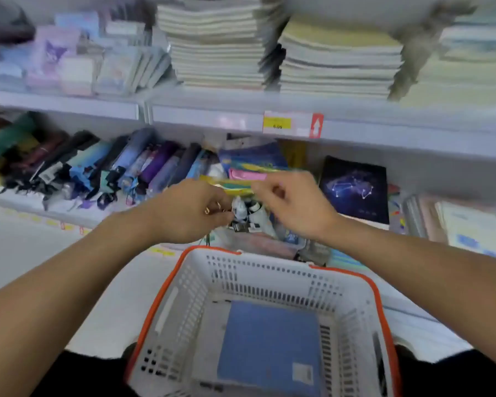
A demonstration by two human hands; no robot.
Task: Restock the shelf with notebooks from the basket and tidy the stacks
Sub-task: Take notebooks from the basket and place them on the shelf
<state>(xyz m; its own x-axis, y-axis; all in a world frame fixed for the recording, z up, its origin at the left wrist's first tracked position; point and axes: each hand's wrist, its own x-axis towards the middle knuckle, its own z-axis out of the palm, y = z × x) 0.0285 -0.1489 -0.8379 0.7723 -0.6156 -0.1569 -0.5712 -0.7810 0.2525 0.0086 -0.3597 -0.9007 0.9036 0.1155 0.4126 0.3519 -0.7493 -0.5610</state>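
Both hands reach forward over the white plastic basket with the orange rim (166,285) toward the lower shelf. The left hand (189,213) has its fingers curled in, and the right hand (289,204) is curled too, finger and thumb drawn together at the edge of a thin yellow and teal notebook (235,187). This notebook lies on a small stack of colourful notebooks (252,163) with a pink one just under it. Motion blur hides the fingertips, so I cannot tell for sure whether either hand actually pinches the notebook or only touches its edge.

One blue flat notebook with a white price sticker (267,348) lies on the basket floor, so by my judgement restocking is nearly done and this moment is the squaring of the stack. On the upper shelf stand tall piles of pale notebooks (218,50), with a yellow price tag (277,123) on the shelf edge below them. A dark notebook with a star pattern (355,190) leans just right of the colourful stack, and folded umbrellas (103,170) fill the shelf to the left.

Such notebooks should be light and bendy, with smooth covers that slide on one another. Taking them by both short edges, or from beneath with thumbs on top, should keep the pile from fanning out.
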